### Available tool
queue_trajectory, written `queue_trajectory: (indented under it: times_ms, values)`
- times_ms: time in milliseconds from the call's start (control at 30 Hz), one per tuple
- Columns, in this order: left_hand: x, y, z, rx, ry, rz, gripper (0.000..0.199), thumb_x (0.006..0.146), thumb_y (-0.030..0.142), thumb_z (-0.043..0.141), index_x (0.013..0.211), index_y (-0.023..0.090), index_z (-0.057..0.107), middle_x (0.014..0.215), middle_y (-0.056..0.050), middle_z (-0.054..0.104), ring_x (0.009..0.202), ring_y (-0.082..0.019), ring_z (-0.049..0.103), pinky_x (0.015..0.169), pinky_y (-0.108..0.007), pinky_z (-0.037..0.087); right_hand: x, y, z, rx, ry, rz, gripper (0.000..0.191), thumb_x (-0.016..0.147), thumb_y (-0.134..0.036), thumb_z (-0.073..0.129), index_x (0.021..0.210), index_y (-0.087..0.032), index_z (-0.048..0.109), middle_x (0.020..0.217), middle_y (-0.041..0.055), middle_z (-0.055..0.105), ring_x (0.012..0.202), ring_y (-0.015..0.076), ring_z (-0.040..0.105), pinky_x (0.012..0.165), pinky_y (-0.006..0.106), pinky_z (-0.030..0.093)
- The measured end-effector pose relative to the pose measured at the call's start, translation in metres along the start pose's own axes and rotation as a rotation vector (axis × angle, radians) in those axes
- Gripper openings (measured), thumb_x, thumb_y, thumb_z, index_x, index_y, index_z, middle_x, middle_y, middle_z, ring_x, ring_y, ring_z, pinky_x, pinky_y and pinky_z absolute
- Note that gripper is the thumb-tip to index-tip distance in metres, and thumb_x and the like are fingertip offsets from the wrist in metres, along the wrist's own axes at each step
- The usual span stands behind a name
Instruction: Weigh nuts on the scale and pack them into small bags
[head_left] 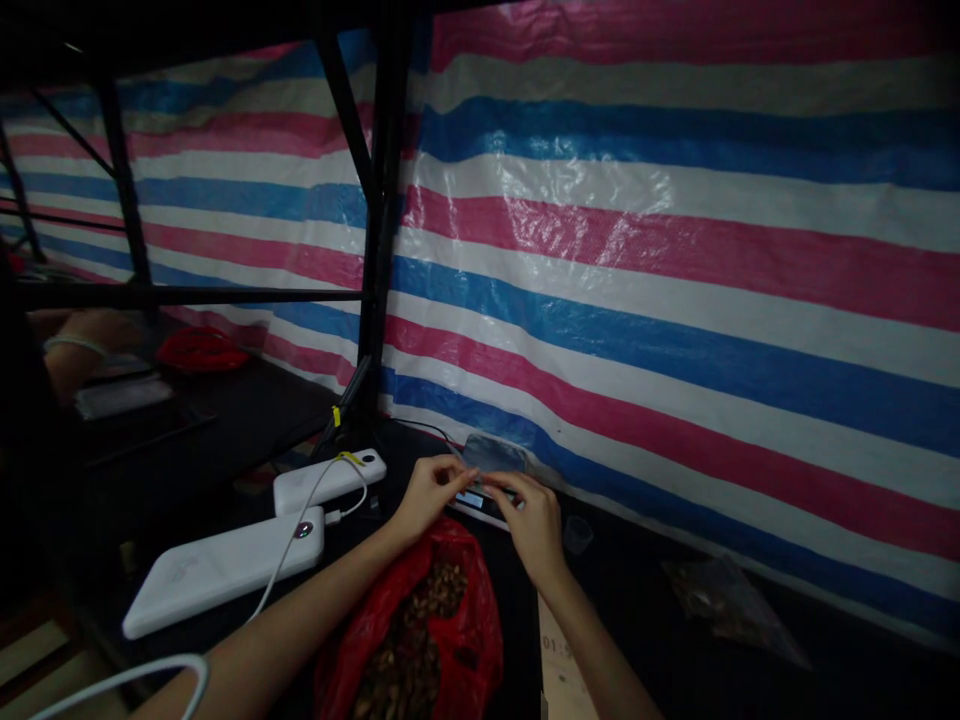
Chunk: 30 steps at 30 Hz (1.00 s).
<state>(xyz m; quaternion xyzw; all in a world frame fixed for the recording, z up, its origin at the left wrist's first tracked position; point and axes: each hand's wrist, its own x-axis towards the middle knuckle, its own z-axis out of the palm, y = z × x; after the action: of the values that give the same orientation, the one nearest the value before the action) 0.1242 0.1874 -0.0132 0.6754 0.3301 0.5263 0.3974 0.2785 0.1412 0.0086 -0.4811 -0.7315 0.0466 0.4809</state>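
Fingers [456, 487] [505, 481] bunched over scale [486, 513], hold unclear; red bag [487, 625] holds small brown pieces [401, 665].

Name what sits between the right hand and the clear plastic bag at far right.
The head view shows a small translucent cup between the right hand and the clear plastic bag, closer to the hand.

- Dim overall, sinking to near-black across the tabletop [645, 612] at lower right.
- Glaring in white streaks on the striped sheet [675, 235], upper centre.
- Murky and soft around a co-worker's hand [97, 330], left edge.
- Glowing faintly at the scale display [471, 499], centre.
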Motion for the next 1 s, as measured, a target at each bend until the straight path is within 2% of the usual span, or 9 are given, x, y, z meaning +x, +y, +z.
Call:
queue_trajectory:
  times_ms: [67, 200, 267, 400, 533, 767, 867, 1000]
  values:
    - [-0.001, -0.001, 0.001, -0.023, -0.036, -0.012, 0.035, 0.074, 0.046, 0.055, 0.066, 0.011, 0.055, 0.052, 0.003, 0.049, 0.044, -0.007, 0.042, 0.043, -0.018, 0.034, 0.0, -0.002, -0.001, 0.0, 0.009, -0.008, 0.012, 0.076, -0.025, 0.055, 0.079, -0.024, 0.068, 0.077, 0.0015, 0.068, 0.071, 0.0164, 0.061, 0.06, 0.025, 0.045]
    - [-0.004, 0.001, 0.003, -0.059, -0.194, -0.003, 0.033, 0.079, 0.046, 0.048, 0.08, 0.014, 0.052, 0.063, 0.001, 0.055, 0.043, -0.007, 0.045, 0.041, -0.018, 0.036, 0.0, -0.007, -0.005, -0.068, 0.0, -0.042, 0.014, 0.077, -0.022, 0.054, 0.078, -0.026, 0.068, 0.075, 0.0016, 0.067, 0.075, 0.0181, 0.059, 0.065, 0.028, 0.044]
    - [-0.006, 0.003, 0.005, -0.04, -0.22, 0.001, 0.034, 0.081, 0.047, 0.044, 0.081, 0.014, 0.052, 0.065, 0.001, 0.056, 0.043, -0.007, 0.046, 0.041, -0.018, 0.035, -0.001, -0.007, -0.006, -0.103, -0.002, -0.044, 0.015, 0.078, -0.022, 0.053, 0.079, -0.026, 0.068, 0.076, 0.002, 0.066, 0.076, 0.0188, 0.059, 0.064, 0.029, 0.044]
    - [-0.007, 0.004, 0.006, -0.006, -0.197, 0.0, 0.036, 0.082, 0.048, 0.043, 0.081, 0.014, 0.055, 0.063, 0.001, 0.055, 0.044, -0.007, 0.045, 0.043, -0.019, 0.036, -0.002, -0.006, -0.006, -0.118, 0.012, -0.02, 0.015, 0.079, -0.023, 0.051, 0.083, -0.025, 0.066, 0.079, 0.0018, 0.066, 0.076, 0.0186, 0.059, 0.062, 0.028, 0.045]
    - [-0.006, 0.004, 0.006, 0.113, -0.125, 0.065, 0.036, 0.079, 0.046, 0.048, 0.075, 0.012, 0.059, 0.058, 0.001, 0.053, 0.052, -0.009, 0.045, 0.051, -0.019, 0.035, -0.003, -0.006, -0.001, -0.07, 0.006, 0.001, 0.015, 0.079, -0.019, 0.049, 0.084, -0.024, 0.063, 0.081, 0.001, 0.066, 0.074, 0.0169, 0.06, 0.061, 0.026, 0.045]
    - [-0.01, 0.008, 0.008, 0.275, -0.102, 0.11, 0.032, 0.082, 0.043, 0.045, 0.073, 0.015, 0.057, 0.067, 0.0, 0.055, 0.06, -0.011, 0.048, 0.059, -0.02, 0.036, -0.003, -0.008, 0.006, 0.04, 0.011, 0.053, 0.016, 0.077, -0.019, 0.05, 0.091, -0.021, 0.056, 0.075, 0.0009, 0.064, 0.07, 0.0158, 0.061, 0.057, 0.024, 0.047]
    - [-0.011, 0.01, 0.01, 0.233, -0.112, 0.106, 0.033, 0.085, 0.041, 0.039, 0.07, 0.015, 0.053, 0.063, 0.001, 0.052, 0.059, -0.011, 0.048, 0.059, -0.02, 0.036, -0.002, -0.01, 0.006, 0.07, 0.021, 0.048, 0.012, 0.076, -0.019, 0.049, 0.088, -0.021, 0.051, 0.07, -0.0006, 0.061, 0.065, 0.0142, 0.06, 0.055, 0.023, 0.047]
    - [-0.012, 0.013, 0.013, 0.149, -0.103, 0.086, 0.028, 0.084, 0.037, 0.041, 0.071, 0.014, 0.051, 0.063, 0.002, 0.05, 0.057, -0.01, 0.046, 0.056, -0.019, 0.036, -0.001, -0.014, 0.005, 0.066, 0.017, 0.024, 0.006, 0.076, -0.018, 0.047, 0.081, -0.021, 0.05, 0.071, -0.0003, 0.057, 0.064, 0.0128, 0.058, 0.053, 0.022, 0.047]
